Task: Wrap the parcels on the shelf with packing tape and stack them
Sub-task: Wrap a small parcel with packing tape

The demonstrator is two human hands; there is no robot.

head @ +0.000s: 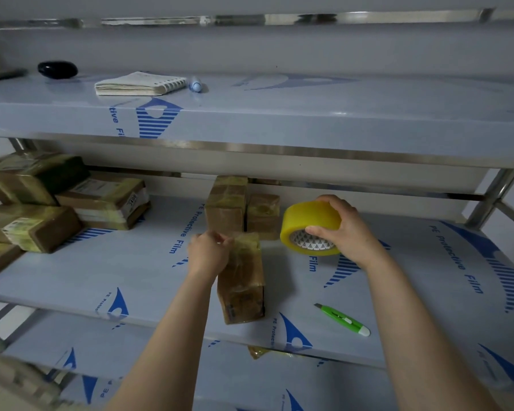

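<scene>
With left hand, centre frame: pinches parcel top edge. With right hand: grips tape roll. Risks tipping parcel on sideways pull.

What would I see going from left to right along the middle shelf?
A pile of taped parcels → left hand → the upright parcel it pinches → yellow packing tape roll → right hand gripping that roll.

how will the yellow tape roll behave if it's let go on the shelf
Round, so the tape roll on its rim would probably roll on the smooth shelf; laid flat it should stay. It looks thickly wound, so likely stiff and fairly heavy for its size.
</scene>
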